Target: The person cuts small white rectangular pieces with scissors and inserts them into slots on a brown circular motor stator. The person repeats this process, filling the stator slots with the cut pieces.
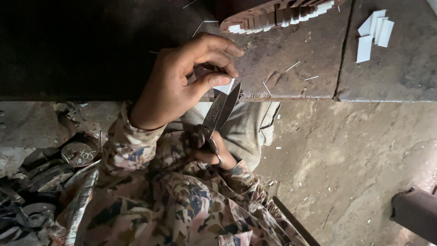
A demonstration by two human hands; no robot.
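- Head view: nearest the camera are the camouflage sleeves (182,200) of the person, filling the lower middle of the frame.
- The right hand (214,152) is closed around the handles of a pair of scissors (218,116), whose blades stand slightly parted and point up toward the worktop edge.
- The left hand (182,79) has its fingers (214,78) pinched on a small white piece (226,86), held right at the scissor blades, in front of the worktop (296,50).
- On the worktop lie a small stack of white strips (375,32) at the far right, thin white slivers (293,66), and a reddish ridged sole-like object (273,18).
- Dark round metal parts (77,152) lie on the floor at the left.
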